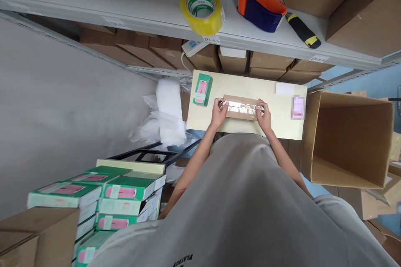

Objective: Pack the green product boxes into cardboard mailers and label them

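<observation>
A small brown cardboard box (240, 116) lies on the pale yellow tabletop (247, 81), close in front of my body. Across its upper face runs a shiny strip of clear packing tape (241, 107). My left hand (219, 112) pinches the tape's left end, with the thumb by the box's left edge. At the other end, my right hand (264, 114) has its fingers closed on the tape. Whether the strip is fully stuck down cannot be made out. To the left of the hands, a green box with a pink picture (202, 89) rests on the tabletop.
A shelf above holds a yellow tape roll (205, 21), an orange and blue tape dispenser (261, 8) and a black and yellow utility knife (302, 30). On the right stands a large open carton (351, 142). Stacked green boxes (125, 192) are at lower left, white wrapping (169, 110) left.
</observation>
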`<state>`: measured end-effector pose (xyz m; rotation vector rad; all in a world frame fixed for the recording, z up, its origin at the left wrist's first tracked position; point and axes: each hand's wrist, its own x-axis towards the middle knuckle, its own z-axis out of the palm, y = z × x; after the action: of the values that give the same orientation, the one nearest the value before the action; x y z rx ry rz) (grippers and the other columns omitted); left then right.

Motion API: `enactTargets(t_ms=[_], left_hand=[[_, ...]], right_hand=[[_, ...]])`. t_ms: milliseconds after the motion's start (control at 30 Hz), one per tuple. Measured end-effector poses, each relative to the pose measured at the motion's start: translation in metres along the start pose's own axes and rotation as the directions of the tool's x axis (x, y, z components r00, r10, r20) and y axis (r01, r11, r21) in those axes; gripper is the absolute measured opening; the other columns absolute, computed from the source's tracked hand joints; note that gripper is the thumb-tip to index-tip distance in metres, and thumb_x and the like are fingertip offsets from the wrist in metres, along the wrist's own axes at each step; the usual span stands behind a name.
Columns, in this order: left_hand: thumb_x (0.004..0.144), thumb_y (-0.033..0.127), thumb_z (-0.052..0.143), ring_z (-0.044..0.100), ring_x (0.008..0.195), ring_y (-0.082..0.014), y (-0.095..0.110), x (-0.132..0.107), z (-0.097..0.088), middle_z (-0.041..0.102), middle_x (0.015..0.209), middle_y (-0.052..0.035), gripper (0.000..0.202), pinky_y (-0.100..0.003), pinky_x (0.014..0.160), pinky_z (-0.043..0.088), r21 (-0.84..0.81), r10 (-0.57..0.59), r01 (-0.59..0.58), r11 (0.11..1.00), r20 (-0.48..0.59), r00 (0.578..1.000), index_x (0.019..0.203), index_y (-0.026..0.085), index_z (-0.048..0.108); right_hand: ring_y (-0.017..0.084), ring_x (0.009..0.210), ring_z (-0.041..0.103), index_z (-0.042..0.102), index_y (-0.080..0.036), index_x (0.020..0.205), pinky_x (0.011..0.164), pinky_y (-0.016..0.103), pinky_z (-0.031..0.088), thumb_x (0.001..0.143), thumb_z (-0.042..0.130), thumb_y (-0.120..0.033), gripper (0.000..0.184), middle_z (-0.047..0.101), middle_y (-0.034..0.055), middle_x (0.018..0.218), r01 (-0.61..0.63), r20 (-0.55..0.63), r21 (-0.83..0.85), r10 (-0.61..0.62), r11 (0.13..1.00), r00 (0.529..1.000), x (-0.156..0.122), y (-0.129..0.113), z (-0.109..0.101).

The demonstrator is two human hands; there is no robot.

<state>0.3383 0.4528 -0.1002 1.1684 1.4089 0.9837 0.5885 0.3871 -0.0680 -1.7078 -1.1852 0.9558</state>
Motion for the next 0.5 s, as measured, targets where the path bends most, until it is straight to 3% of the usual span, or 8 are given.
enactTargets(t_ms=[100,300,433,500], left_hand=[[0.100,0.061,0.078,0.068,0.116,-0.0236,0.001,0.002,0.000,0.065,0.117,-0.0083,0.042,-0.038,0.109,0.057,-0.023,-0.044,0.044,0.999,-0.009,0.999,0.106,0.028,0.054],[0.093,0.064,0.085,0.072,0.122,-0.0260,-0.009,0.005,-0.003,0.070,0.113,-0.0095,0.051,-0.041,0.110,0.059,-0.100,-0.191,0.194,0.976,0.040,0.981,0.112,0.027,0.055],[0.087,0.062,0.088,0.072,0.134,-0.0291,-0.015,0.006,-0.009,0.075,0.128,-0.0138,0.058,-0.045,0.118,0.058,-0.160,-0.249,0.256,0.953,0.062,0.966,0.122,0.026,0.061],[0.082,0.060,0.091,0.071,0.140,-0.0316,-0.019,0.009,-0.014,0.075,0.136,-0.0148,0.066,-0.048,0.121,0.057,-0.223,-0.322,0.346,0.911,0.137,0.937,0.131,0.026,0.062]], right_hand=[[0.033,0.156,0.060,0.058,-0.035,0.134,0.120,0.056,0.058,0.108,0.056,-0.075,0.048,0.067,0.0146,0.163,-0.023,-0.005,0.014,0.023,1.000,1.000,0.000,0.002,-0.001],[0.034,0.160,0.056,0.057,-0.036,0.151,0.125,0.058,0.056,0.108,0.055,-0.078,0.060,0.063,0.0141,0.167,-0.028,0.011,0.013,0.028,1.000,1.000,0.000,0.009,0.000],[0.036,0.164,0.053,0.040,-0.035,0.174,0.131,0.062,0.051,0.098,0.066,-0.086,0.095,0.054,0.0185,0.176,-0.160,0.032,0.092,0.157,0.983,0.987,0.006,0.028,-0.004],[0.038,0.161,0.056,0.037,-0.034,0.178,0.130,0.066,0.052,0.093,0.071,-0.089,0.107,0.054,0.0209,0.175,-0.220,0.092,0.131,0.209,0.967,0.974,0.010,0.040,-0.008]])
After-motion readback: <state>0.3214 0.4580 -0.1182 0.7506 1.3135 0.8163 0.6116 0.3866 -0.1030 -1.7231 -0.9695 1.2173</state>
